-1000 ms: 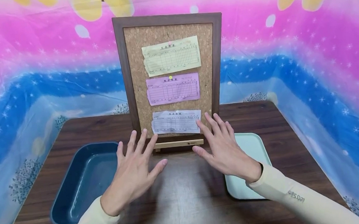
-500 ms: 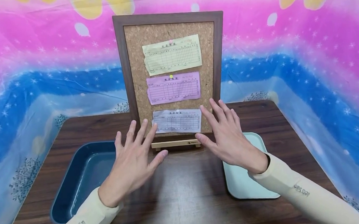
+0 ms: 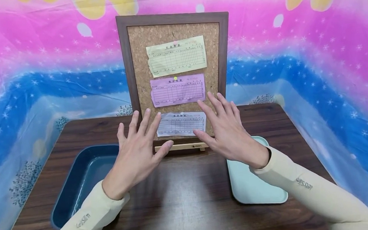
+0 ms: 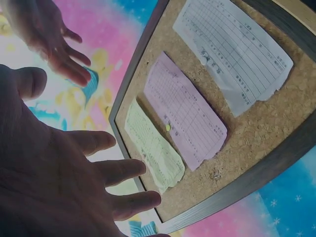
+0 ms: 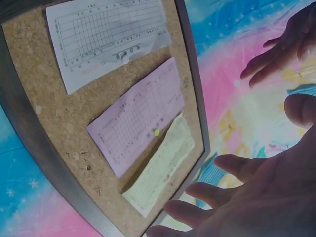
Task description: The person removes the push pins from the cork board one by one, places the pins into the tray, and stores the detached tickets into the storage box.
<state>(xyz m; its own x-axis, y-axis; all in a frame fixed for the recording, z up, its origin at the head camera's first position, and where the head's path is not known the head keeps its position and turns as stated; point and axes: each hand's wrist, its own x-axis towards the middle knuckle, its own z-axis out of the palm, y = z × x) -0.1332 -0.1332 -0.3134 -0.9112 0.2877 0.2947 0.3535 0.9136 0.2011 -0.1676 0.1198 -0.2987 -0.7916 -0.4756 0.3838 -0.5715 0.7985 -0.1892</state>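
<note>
Left hand (image 3: 135, 155): fingers apart, gripping nothing
Right hand (image 3: 228, 133): likewise
Slips (image 3: 177, 91): on the board (image 3: 210, 46), seemingly kept up by pins (image 3: 175, 78)
Stand (image 3: 181, 147): at the board's foot, probably propping it

Cork board (image 3: 147, 34) was rough, grainy and totally matt, with a dark wood-look frame (image 3: 171, 18). The 3 slips (image 3: 177, 90) were thin, kinda crumpled paper; yellow pin (image 3: 175, 78) looked like plastic. Tabletop (image 3: 189, 199) was smooth woodgrain with a soft sheen, blue tray (image 3: 94, 171) glossy plastic, mint tray (image 3: 248, 181) more matt, backdrop (image 3: 278, 46) creased cloth.
</note>
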